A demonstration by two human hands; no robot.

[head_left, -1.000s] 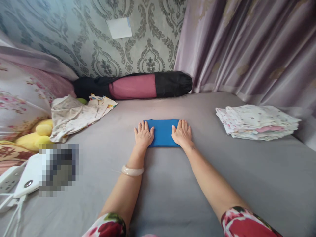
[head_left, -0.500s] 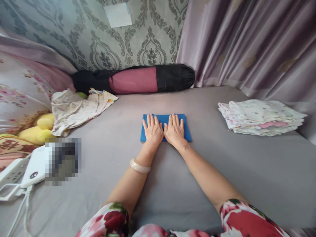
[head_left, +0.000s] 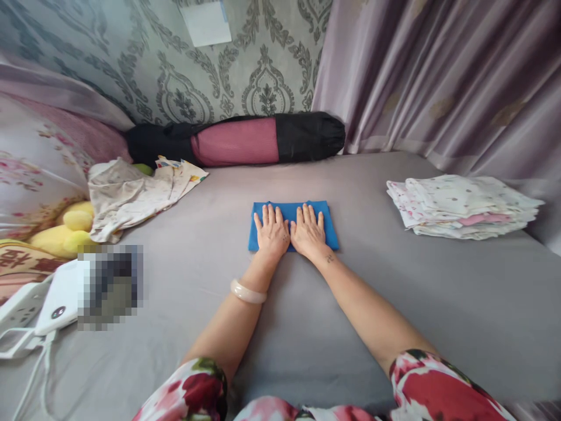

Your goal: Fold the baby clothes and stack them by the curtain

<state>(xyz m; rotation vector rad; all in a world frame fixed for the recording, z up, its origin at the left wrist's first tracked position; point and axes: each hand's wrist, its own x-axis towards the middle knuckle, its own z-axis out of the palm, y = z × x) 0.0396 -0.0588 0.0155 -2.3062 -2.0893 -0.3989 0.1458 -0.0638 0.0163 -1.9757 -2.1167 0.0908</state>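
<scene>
A folded blue cloth [head_left: 329, 225] lies flat on the grey bed sheet [head_left: 315, 327], its long side running left to right. On its left half rests my left hand [head_left: 272, 230], palm down with the fingers stretched out. My right hand [head_left: 307, 229] presses flat on the right half, fingers also extended. The two thumbs nearly meet at the middle of the cloth. Neither hand grips anything, and the cloth's centre is partly covered by them.
A rolled pink mat in a black bag [head_left: 234, 141] lies along the wall. At right sits a stack of folded white printed cloths [head_left: 464, 207]. On the left are a crumpled pale garment [head_left: 131, 196], a yellow plush toy [head_left: 61, 234], a white power bank [head_left: 61, 298] and a power strip [head_left: 24, 307].
Both hands stay flat on the blue cloth, with the fingers shifted very slightly toward me. The whole view has drifted a little.
</scene>
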